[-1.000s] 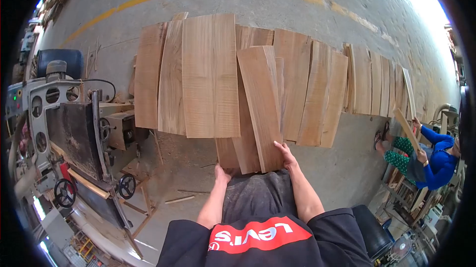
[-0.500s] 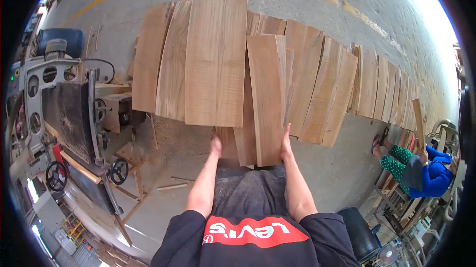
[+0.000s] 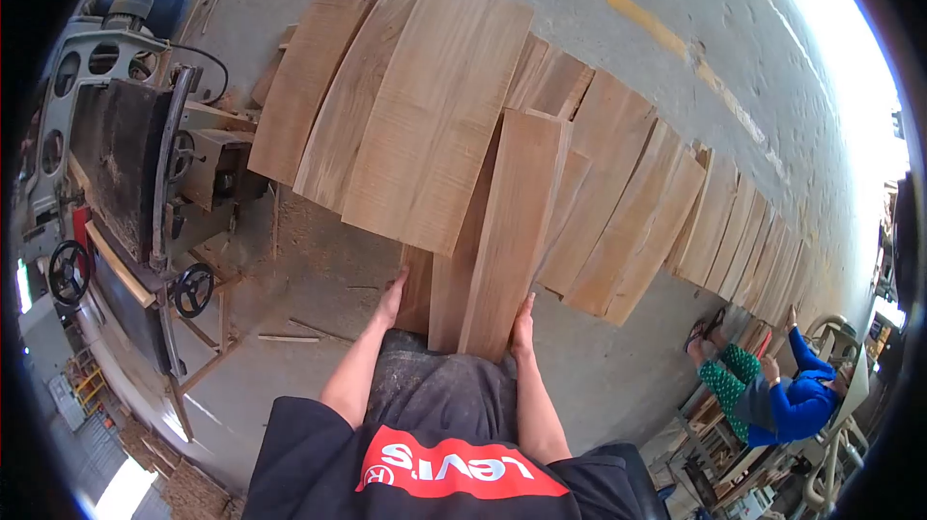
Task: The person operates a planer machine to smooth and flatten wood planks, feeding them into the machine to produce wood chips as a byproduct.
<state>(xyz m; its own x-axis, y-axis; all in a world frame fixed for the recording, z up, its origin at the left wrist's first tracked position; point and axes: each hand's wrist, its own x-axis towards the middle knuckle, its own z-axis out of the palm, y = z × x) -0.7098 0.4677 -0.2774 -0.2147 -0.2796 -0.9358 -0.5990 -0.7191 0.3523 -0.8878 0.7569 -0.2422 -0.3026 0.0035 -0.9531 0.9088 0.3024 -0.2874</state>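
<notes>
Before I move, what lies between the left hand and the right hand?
The near ends of several wooden boards lie between the left hand and the right hand, in the head view.

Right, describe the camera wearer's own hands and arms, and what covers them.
The left hand and right hand wear no gloves, and no watch or bracelet shows at either wrist. Both arms are bare up to plain, dark short sleeves.

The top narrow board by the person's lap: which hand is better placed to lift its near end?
Probably the right hand. It is close beside the near end of the top narrow board; the left hand is at the leftmost lower board, farther away.
</notes>
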